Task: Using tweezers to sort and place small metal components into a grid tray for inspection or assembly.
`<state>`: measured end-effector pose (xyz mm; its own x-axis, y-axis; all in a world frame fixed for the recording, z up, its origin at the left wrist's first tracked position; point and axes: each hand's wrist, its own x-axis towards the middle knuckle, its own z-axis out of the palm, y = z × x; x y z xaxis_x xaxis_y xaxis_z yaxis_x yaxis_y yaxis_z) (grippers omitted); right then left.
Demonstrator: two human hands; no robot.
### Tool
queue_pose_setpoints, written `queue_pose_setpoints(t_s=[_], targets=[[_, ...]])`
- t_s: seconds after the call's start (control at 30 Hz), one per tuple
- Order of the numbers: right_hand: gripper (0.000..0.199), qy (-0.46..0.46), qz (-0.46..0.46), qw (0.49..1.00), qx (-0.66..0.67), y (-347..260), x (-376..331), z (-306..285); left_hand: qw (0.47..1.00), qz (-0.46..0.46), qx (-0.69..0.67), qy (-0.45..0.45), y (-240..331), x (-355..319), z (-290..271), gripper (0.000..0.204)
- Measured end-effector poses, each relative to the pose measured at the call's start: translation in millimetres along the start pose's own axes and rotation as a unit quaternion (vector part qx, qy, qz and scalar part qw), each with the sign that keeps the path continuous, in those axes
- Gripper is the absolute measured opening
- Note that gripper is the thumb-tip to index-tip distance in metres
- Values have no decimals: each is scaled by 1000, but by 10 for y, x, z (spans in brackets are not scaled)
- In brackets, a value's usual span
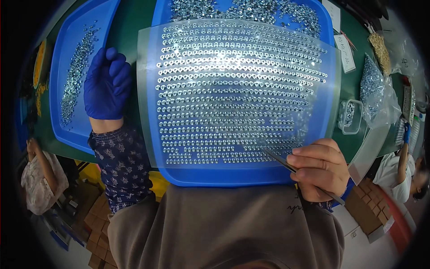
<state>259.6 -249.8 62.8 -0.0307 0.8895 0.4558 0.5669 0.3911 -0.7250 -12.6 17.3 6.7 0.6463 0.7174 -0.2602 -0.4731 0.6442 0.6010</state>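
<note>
In my bare right hand (pixel 320 170) is a pair of metal tweezers (pixel 286 164), pinched between thumb and fingers. Their tips point to the lower rows of small shiny metal pieces (pixel 215 130) laid out on a translucent sheet (pixel 148 103). That sheet lies across a large blue tray (pixel 215 178). My left hand (pixel 107 85), in a dark blue glove, is closed with its fingers curled in, beside the sheet and above the right edge of a second blue tray (pixel 58 67). Whatever those fingers hold, if anything, is hidden. Several rows end unevenly at the right and a few show gaps.
Loose metal pieces heap at the large tray's far end (pixel 251 11) and in the left tray. To the right stand a small clear plastic box (pixel 350 117), a clear bag of metal pieces (pixel 374 85) and white labels (pixel 345 54). Other people sit at both sides.
</note>
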Motion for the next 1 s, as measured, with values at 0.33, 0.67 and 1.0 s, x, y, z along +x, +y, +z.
queue_pose_setpoints(t_s=[0.33,0.67,1.0], targets=[[16,-1,17,1000,-2,-10,14,7,1000,-6,-11,-29,-13,17,-12,26],[20,-26,23,999,-5,-62,77,10,999,-1,-8,-38,-1,19,-25,26],[21,-27,24,999,0,-73,80,14,999,-3,-8,-33,-22,16,-13,28]])
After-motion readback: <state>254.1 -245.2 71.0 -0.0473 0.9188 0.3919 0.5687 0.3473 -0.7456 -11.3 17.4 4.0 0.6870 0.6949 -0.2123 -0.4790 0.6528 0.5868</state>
